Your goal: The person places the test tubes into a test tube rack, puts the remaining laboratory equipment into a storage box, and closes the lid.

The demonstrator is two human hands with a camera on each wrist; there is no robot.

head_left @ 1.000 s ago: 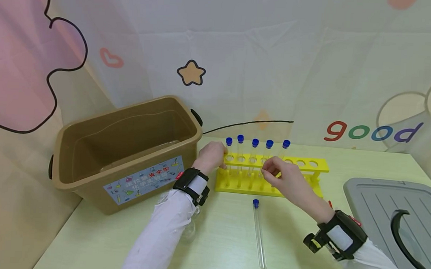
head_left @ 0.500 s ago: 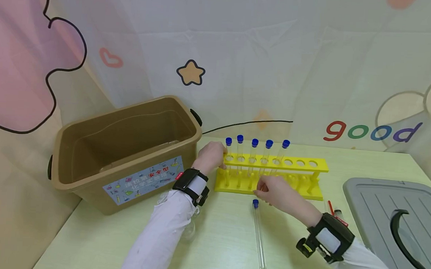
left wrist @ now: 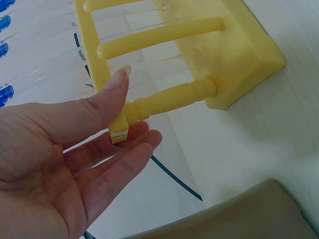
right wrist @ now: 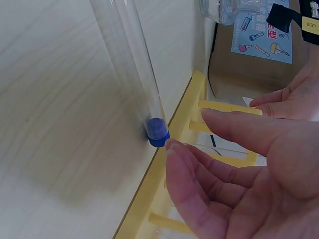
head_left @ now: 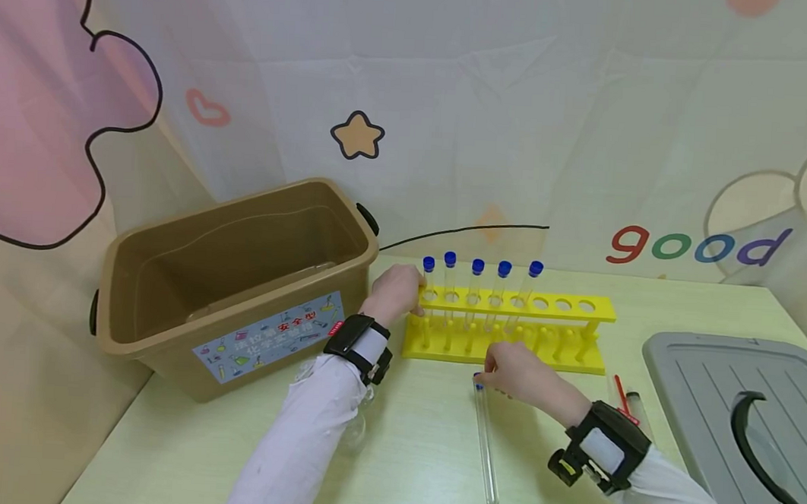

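Observation:
A yellow test tube rack [head_left: 602, 310] stands near the back of the table. Several clear tubes with blue caps [head_left: 477, 266] sit in its left holes. My left hand [head_left: 394, 291] grips the rack's left end; the left wrist view shows the thumb on the top bar [left wrist: 94, 55] and fingers behind it. In front of the rack a capped test tube [head_left: 484, 446] lies on the table. My right hand [head_left: 517, 370] is at its cap end. In the right wrist view a fingertip is right at the blue cap [right wrist: 157, 132], with the thumb [right wrist: 234, 132] held apart.
A tan bin [head_left: 347, 276] stands left of the rack, close to my left arm. Clear glassware [head_left: 354, 432] is partly hidden by that sleeve. On the right are a red stick [head_left: 620, 393], a dark-capped tube [head_left: 635, 405] and a grey lid [head_left: 712, 367] with a black handle.
My right hand has moved down from in front of the racked tubes to the cap of the lying tube. The left hand has stayed on the rack.

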